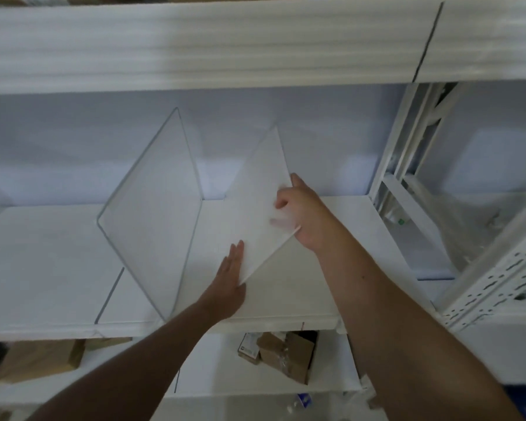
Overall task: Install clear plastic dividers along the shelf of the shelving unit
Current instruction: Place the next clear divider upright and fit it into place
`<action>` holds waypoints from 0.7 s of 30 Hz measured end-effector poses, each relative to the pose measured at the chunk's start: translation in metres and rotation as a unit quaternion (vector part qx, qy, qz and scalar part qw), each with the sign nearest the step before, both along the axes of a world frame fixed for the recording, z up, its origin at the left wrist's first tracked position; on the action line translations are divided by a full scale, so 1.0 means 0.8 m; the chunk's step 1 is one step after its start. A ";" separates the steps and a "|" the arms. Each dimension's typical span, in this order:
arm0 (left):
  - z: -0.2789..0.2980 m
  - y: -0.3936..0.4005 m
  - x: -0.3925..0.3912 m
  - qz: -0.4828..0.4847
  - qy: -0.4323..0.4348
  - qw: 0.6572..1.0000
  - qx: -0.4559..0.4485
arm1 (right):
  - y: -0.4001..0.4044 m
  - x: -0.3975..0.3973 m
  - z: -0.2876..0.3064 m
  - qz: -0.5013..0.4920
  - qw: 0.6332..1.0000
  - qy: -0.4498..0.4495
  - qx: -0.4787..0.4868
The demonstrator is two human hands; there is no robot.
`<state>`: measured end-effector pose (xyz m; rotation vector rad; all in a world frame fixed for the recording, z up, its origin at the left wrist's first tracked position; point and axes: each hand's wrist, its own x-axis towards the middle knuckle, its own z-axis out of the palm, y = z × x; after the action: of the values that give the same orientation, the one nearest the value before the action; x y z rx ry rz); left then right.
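A clear plastic divider (152, 214) stands upright on the white shelf (43, 268), left of centre. To its right a second divider (255, 202), white with a film on it, leans tilted over the shelf. My right hand (304, 214) grips its right edge, fingers wrapped over the front face. My left hand (230, 281) lies flat with fingers together against the divider's lower corner, near the shelf's front.
Another white shelf (255, 41) runs overhead. A perforated white upright (495, 281) and frame parts stand at the right. Cardboard boxes (286, 354) lie on the level below. A thin dark line (110, 296) crosses the shelf at the left.
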<state>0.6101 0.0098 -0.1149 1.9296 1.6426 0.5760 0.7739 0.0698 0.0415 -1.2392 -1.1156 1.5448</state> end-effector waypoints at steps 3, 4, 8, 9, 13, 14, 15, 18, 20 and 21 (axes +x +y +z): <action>0.012 0.003 0.032 0.015 -0.128 0.991 -0.022 | -0.017 -0.024 0.024 0.038 0.998 0.036 0.023; 0.011 0.004 0.042 0.021 -0.166 0.985 -0.033 | -0.024 -0.033 0.027 0.049 0.998 0.022 0.043; 0.009 0.007 0.062 0.100 -0.203 0.968 -0.110 | -0.061 -0.049 0.021 0.046 0.975 -0.167 0.140; 0.011 0.007 0.064 0.117 -0.201 0.965 -0.121 | -0.067 -0.051 0.014 0.053 0.963 -0.217 0.149; 0.018 -0.001 0.068 0.121 -0.197 0.966 -0.115 | -0.084 -0.058 -0.014 0.111 0.914 -0.361 0.149; 0.020 -0.002 0.067 0.116 -0.195 0.967 -0.115 | -0.082 -0.058 -0.017 0.117 0.905 -0.380 0.151; 0.021 -0.002 0.066 0.111 -0.188 0.969 -0.113 | -0.080 -0.058 -0.018 0.121 0.898 -0.394 0.154; 0.020 0.003 0.066 0.087 -0.142 0.980 -0.109 | -0.075 -0.049 -0.012 0.124 0.894 -0.403 0.152; 0.020 0.004 0.074 0.041 -0.123 0.986 -0.101 | -0.072 -0.031 -0.004 0.099 0.908 -0.382 0.144; 0.022 0.002 0.081 0.016 -0.121 0.988 -0.096 | -0.069 -0.018 0.000 0.076 0.916 -0.369 0.138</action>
<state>0.6748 0.0111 -0.0972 1.6299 1.5169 0.6153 0.7595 0.0149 0.0416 -1.6087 -1.8729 0.9648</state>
